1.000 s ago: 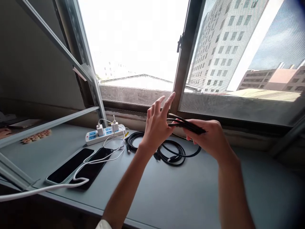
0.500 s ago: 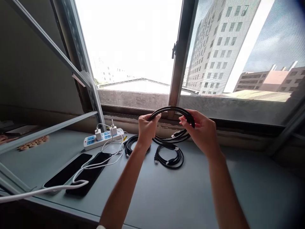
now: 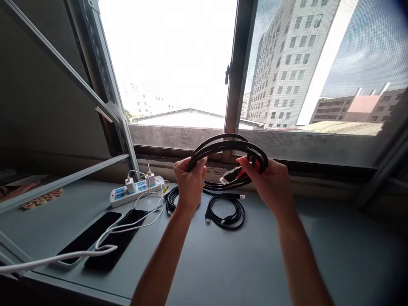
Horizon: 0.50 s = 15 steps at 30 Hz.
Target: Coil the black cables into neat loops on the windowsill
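Observation:
Between my two hands a coiled black cable (image 3: 223, 146) is held up above the back of the table. My left hand (image 3: 190, 180) is closed around the left side of the loops. On the right side, my right hand (image 3: 270, 178) grips the loops with thumb and fingers. A connector (image 3: 231, 175) with a pale metal end hangs inside the coil near my right thumb. Below lies a smaller coiled black cable (image 3: 225, 225) with its plugs showing. Another coiled black cable (image 3: 172, 197) rests behind my left wrist, partly hidden by it.
To the left stands a white power strip (image 3: 127, 196) with two chargers plugged in. White charging cables (image 3: 127, 229) run across two dark phones (image 3: 113, 244). A metal shelf frame (image 3: 66, 176) crosses the left side. A window (image 3: 178, 85) rises behind the table (image 3: 229, 267).
The held coil's loops have spread apart and come slightly nearer. My left hand has moved a little left and down. The connector inside the coil shows more clearly.

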### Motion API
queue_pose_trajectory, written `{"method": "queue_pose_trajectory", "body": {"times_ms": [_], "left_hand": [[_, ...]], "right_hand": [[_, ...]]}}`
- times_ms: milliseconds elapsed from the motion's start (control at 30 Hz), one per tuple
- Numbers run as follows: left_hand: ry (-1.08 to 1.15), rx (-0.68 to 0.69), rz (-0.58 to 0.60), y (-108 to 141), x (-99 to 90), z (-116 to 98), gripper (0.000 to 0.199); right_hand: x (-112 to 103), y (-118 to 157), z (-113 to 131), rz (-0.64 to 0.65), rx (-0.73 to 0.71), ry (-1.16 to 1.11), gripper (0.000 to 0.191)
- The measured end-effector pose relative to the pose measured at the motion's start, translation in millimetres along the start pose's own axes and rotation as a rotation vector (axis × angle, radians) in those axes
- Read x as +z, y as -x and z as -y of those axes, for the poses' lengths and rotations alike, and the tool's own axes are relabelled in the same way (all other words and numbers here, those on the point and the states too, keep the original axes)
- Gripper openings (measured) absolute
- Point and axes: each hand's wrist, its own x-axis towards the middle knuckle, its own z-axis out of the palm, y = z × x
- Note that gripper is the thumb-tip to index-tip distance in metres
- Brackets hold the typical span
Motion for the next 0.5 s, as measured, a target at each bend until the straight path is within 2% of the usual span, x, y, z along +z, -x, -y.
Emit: {"method": "queue_pose_trajectory", "body": {"times_ms": [100, 200, 300, 400, 500], "left_hand": [[0.021, -0.009, 0.006, -2, -0.6, 1, 0.049], [-0.004, -0.04, 0.051, -5, -2.8, 5, 0.048], [-0.074, -0.06, 0.113, -10, -6.7, 11, 0.046], [-0.165, -0.123, 0.175, -13, -10.4, 13, 0.046], [-0.256, -0.178, 0.212, -14, -12.3, 10, 0.044]], "right_hand": [[-1, 2, 7, 0.058, 0.031, -0.113, 0.033], [-4, 5, 12, 0.22, 0.053, -0.252, 0.043], [-7, 7, 13, 0.336, 0.052, -0.269, 0.048], [-9, 6, 11, 0.341, 0.058, -0.203, 0.042], [-8, 4, 7, 0.211, 0.034, -0.166, 0.03]]}}
